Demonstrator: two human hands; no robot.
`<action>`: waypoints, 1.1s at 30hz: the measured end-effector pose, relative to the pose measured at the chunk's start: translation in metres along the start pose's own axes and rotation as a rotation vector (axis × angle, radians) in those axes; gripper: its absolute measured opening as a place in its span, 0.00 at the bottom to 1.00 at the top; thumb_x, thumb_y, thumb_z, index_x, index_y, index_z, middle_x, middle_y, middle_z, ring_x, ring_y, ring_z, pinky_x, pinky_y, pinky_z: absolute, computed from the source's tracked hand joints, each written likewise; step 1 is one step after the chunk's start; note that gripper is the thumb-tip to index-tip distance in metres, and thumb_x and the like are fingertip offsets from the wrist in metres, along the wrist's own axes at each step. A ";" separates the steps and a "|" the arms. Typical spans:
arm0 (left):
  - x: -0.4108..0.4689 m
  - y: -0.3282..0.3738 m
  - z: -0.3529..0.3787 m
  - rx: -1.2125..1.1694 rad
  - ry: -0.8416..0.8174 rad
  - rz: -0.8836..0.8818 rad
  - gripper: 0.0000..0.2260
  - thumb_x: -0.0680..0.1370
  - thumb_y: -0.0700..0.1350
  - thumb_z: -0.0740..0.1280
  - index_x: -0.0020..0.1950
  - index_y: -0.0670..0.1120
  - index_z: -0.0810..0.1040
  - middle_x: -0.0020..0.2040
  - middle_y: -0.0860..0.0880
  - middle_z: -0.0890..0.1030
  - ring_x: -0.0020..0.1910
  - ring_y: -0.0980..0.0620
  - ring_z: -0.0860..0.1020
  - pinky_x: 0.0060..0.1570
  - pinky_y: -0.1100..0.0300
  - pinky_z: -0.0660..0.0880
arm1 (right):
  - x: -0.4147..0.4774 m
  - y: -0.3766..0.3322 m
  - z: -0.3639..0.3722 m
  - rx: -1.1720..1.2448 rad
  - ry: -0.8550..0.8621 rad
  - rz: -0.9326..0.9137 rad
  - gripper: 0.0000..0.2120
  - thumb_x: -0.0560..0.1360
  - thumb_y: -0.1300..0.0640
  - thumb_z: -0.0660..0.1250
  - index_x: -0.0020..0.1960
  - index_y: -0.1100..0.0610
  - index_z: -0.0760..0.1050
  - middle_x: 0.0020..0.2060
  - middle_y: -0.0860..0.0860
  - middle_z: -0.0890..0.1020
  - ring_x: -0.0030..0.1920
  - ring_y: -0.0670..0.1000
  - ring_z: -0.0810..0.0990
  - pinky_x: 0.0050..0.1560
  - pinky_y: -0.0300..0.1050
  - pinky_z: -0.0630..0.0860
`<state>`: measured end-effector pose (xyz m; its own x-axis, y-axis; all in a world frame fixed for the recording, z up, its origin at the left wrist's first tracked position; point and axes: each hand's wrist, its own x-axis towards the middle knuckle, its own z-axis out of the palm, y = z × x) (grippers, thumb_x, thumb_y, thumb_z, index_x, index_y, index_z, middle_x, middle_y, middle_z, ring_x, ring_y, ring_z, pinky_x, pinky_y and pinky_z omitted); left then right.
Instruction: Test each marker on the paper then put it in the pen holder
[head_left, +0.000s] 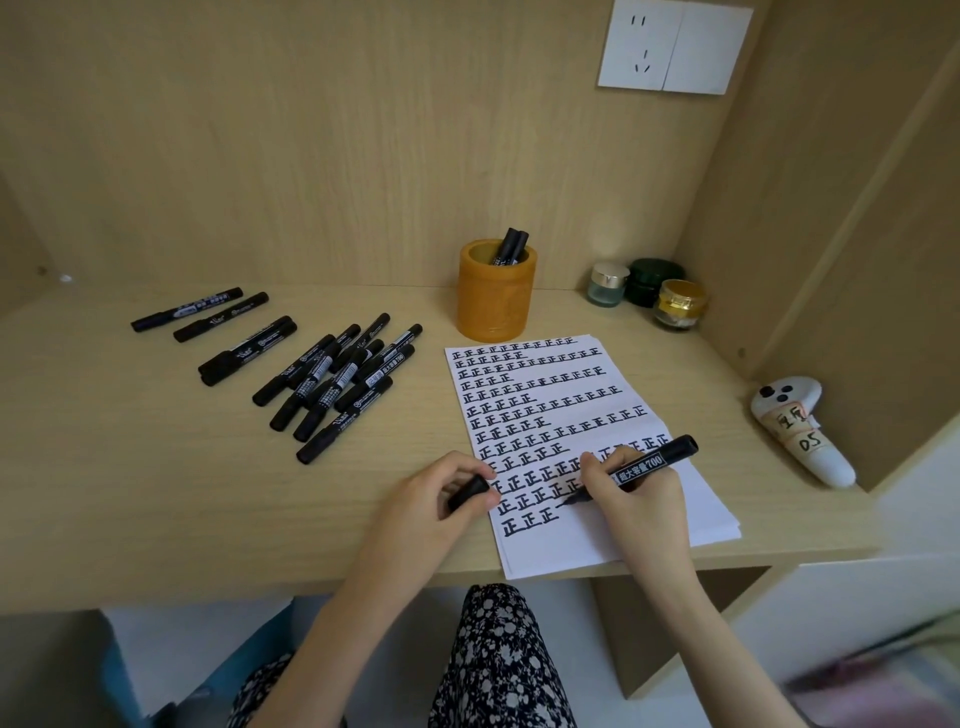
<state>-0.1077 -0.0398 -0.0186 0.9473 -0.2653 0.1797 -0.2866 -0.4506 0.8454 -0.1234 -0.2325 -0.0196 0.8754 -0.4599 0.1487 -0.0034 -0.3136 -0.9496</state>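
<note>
Pinching the uncapped marker low for control, my right hand sets its tip on the paper while my left hand clamps the cap, ready for the pen holder.

I see only the tops of the stored markers; the pen holder wall hides the rest. The left hand covers most of the cap. The right hand hides part of the marker and some writing on the paper. The bottom-right corner is blurred.
</note>
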 end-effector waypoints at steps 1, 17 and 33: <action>0.000 0.000 0.000 -0.004 0.000 0.000 0.07 0.74 0.46 0.70 0.51 0.51 0.79 0.41 0.61 0.77 0.31 0.74 0.71 0.33 0.79 0.66 | 0.000 0.000 0.000 0.003 0.002 0.001 0.14 0.74 0.59 0.70 0.32 0.63 0.75 0.29 0.63 0.80 0.26 0.48 0.69 0.26 0.36 0.63; 0.000 0.000 0.000 -0.019 0.006 0.007 0.06 0.74 0.46 0.70 0.50 0.51 0.79 0.41 0.61 0.78 0.31 0.73 0.71 0.33 0.78 0.65 | 0.001 0.002 -0.001 0.005 -0.056 -0.028 0.17 0.71 0.66 0.68 0.26 0.57 0.69 0.21 0.47 0.74 0.24 0.42 0.65 0.26 0.33 0.62; -0.001 0.001 0.000 -0.008 0.005 0.003 0.06 0.74 0.46 0.70 0.50 0.51 0.79 0.41 0.61 0.78 0.31 0.74 0.71 0.32 0.79 0.65 | 0.001 0.004 -0.001 0.045 -0.025 -0.034 0.13 0.73 0.64 0.68 0.30 0.64 0.73 0.19 0.44 0.72 0.23 0.42 0.64 0.25 0.32 0.61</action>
<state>-0.1085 -0.0397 -0.0180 0.9471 -0.2627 0.1846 -0.2883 -0.4428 0.8490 -0.1234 -0.2349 -0.0228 0.8865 -0.4285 0.1744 0.0476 -0.2905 -0.9557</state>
